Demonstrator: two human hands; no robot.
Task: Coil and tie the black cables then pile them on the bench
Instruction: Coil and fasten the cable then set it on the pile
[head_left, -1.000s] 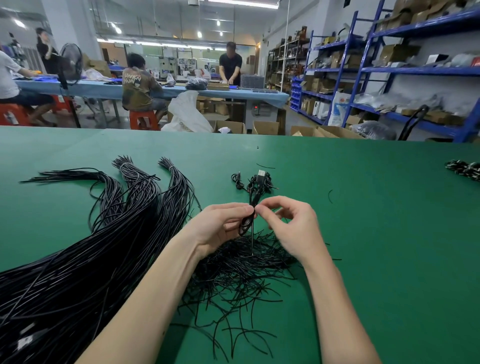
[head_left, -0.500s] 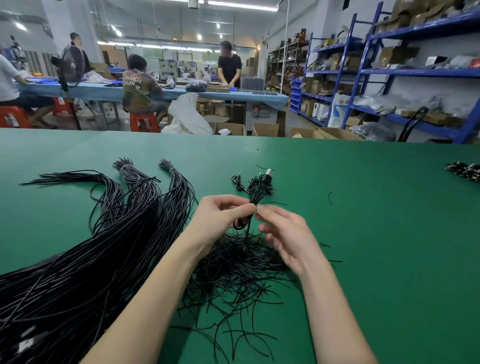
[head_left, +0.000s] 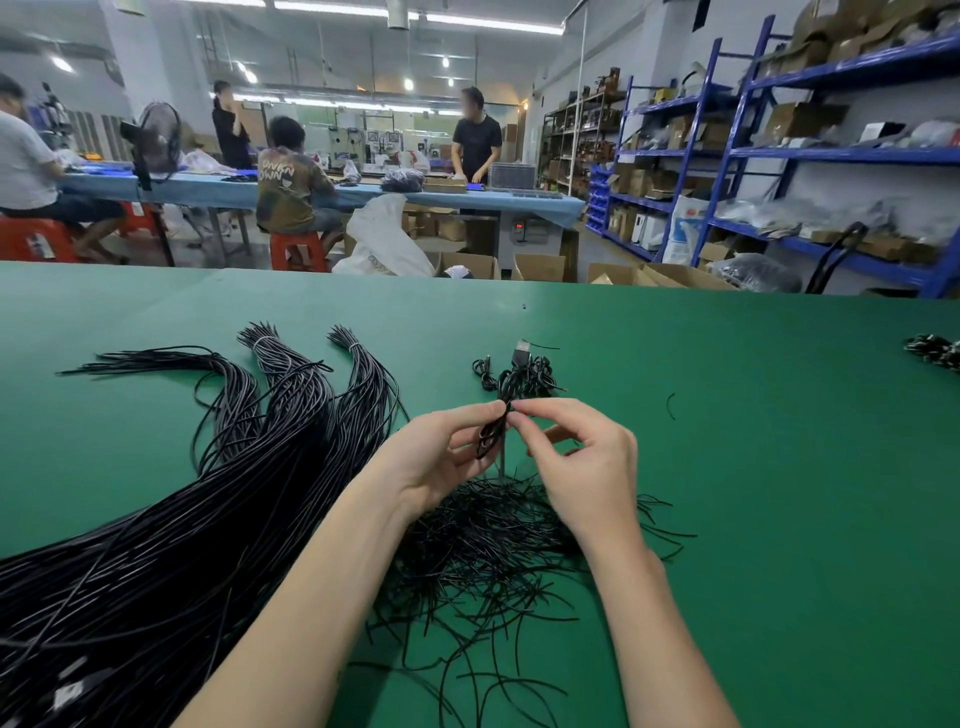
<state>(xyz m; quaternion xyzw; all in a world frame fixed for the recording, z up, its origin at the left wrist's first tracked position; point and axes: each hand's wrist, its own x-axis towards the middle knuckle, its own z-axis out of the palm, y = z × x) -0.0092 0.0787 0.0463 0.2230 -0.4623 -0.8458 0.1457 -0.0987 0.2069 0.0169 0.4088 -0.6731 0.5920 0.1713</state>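
Black coiled cable (head_left: 493, 434) stands upright, pinched by both hands.

Left hand (head_left: 441, 457) and right hand (head_left: 582, 457) meet, fingers (head_left: 524, 415) curled in pinches.

The long cable bundles (head_left: 156, 545) run off the left and bottom edges, so their near ends and full length stay out of sight. The coiled cable (head_left: 493, 434) is partly covered by the fingers of the left hand (head_left: 441, 457) and the right hand (head_left: 582, 462); whether a tie already wraps it cannot be told. Both forearms are cut by the bottom edge. The heap of tie wires (head_left: 493, 551) lies partly under the wrists. A dark cluster (head_left: 935, 352) at the right edge of the tabletop (head_left: 779, 519) is cropped and too small to identify. Shelf contents are blurred.
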